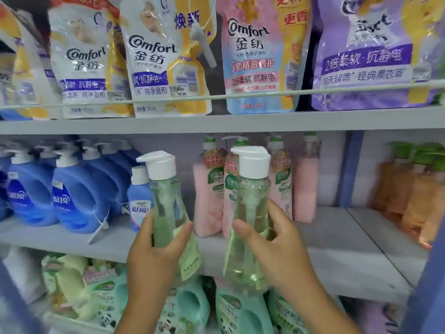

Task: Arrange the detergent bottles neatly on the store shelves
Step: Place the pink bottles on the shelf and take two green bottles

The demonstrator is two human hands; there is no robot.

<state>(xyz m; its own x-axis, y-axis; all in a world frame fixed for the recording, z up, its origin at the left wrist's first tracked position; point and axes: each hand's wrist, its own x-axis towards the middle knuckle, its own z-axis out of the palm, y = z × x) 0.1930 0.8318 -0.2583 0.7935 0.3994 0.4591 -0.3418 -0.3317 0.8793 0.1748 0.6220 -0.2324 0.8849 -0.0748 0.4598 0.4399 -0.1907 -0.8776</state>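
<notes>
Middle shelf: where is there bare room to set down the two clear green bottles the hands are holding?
The middle shelf is bare right of the pink bottles, up to the orange bottles. A narrower gap lies between the small blue bottle and the pink bottles. Left of that, the large blue jugs crowd it.

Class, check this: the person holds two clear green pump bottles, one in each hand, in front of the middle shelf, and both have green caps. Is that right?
Not quite. The caps are white, not green, as the head view shows. The left hand holds one green bottle and the right hand the other bottle, in front of the middle shelf.
</notes>
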